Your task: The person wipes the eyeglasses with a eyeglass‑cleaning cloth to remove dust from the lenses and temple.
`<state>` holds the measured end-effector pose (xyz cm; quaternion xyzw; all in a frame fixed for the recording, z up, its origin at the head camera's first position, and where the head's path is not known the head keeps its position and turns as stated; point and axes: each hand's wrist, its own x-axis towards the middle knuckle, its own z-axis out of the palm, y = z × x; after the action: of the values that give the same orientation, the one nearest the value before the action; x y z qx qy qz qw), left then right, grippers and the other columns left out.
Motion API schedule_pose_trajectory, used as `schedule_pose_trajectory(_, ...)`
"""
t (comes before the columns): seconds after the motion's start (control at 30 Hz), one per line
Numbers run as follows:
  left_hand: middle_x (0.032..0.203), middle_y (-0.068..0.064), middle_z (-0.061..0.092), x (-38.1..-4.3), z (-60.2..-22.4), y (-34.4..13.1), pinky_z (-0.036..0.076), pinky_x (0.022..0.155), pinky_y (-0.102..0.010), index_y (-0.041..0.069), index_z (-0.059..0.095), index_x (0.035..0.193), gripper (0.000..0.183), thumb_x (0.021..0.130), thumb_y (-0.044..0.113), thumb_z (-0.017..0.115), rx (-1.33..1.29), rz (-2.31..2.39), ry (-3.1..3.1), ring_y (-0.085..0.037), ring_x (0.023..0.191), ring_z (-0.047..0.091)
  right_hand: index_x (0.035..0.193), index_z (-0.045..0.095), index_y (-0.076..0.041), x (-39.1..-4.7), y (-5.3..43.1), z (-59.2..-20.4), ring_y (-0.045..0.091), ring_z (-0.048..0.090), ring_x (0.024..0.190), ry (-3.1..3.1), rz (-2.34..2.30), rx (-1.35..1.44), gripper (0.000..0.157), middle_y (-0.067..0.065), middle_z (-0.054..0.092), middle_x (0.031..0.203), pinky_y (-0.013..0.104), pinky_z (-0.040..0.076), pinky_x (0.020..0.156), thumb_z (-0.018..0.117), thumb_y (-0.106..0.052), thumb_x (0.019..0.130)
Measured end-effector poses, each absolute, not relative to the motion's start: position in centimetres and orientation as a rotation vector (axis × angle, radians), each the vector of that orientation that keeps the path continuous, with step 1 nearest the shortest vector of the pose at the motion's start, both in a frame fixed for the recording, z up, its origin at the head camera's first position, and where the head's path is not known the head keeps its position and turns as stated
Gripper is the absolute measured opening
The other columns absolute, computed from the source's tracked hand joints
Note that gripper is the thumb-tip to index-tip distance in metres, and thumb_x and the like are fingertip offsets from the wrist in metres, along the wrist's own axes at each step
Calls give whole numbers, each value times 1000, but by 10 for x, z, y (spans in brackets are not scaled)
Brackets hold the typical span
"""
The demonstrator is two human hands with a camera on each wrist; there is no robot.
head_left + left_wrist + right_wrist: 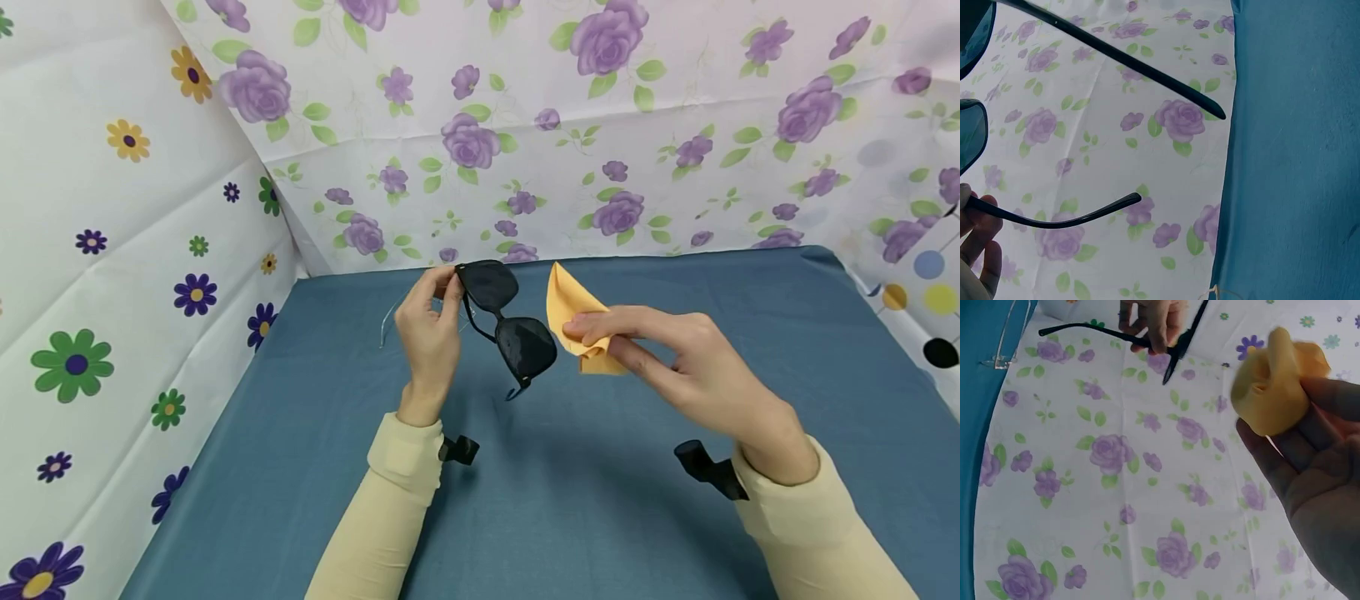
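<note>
My left hand (432, 337) pinches a pair of black sunglasses (527, 346) by one end of the frame, near the hinge. The sunglasses hang at a slant above the table, dark lenses toward me. Both temple arms are unfolded in the left wrist view, where only the fingertips (980, 234) show at the lower left. A crumpled yellow cloth (573, 300) is between the thumb and fingers of my right hand (697, 367). It is just to the right of the lower lens, with a narrow gap between them in the right wrist view.
Behind my left hand, a thin clear-and-wire object like a glasses frame (1005, 339) rests on the blue tablecloth (585, 517). Flower-patterned sheets (420, 108) rise at the back and left. Black camera mounts (459, 450) are strapped at both wrists.
</note>
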<state>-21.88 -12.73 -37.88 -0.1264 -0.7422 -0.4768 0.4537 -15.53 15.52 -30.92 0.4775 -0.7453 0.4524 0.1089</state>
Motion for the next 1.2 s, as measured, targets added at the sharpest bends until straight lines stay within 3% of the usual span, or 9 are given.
schedule_pose_trajectory(0.4, 94, -17, 74, -213, -381, -112, 56, 72, -42, -3, 75, 107, 15, 104, 8, 66, -450, -1129, -1882, -28, 83, 69, 133, 69, -11, -165, 140, -329, 14, 62, 130, -2256, 1328, 1456, 50, 4, 68, 138, 28, 55, 98, 65, 18, 93)
schedule_pose_trajectory(0.9, 92, -17, 75, -216, -377, -122, 57, 72, -39, -3, 77, 105, 16, 102, 11, 69, -310, -1128, -1822, -29, 80, 70, 134, 70, -13, -168, 145, -327, 14, 68, 120, -2367, 1297, 1384, 42, 0, 69, 136, 26, 57, 93, 63, 10, 98)
schedule_pose_trajectory(1.2, 90, -16, 76, -216, -375, -125, 51, 59, -35, -1, 78, 105, 14, 101, 10, 71, -222, -1144, -1800, -29, 79, 71, 132, 70, -15, -168, 147, -326, 11, 70, 115, -2370, 1297, 1405, 41, -2, 71, 133, 27, 58, 90, 63, 9, 99)
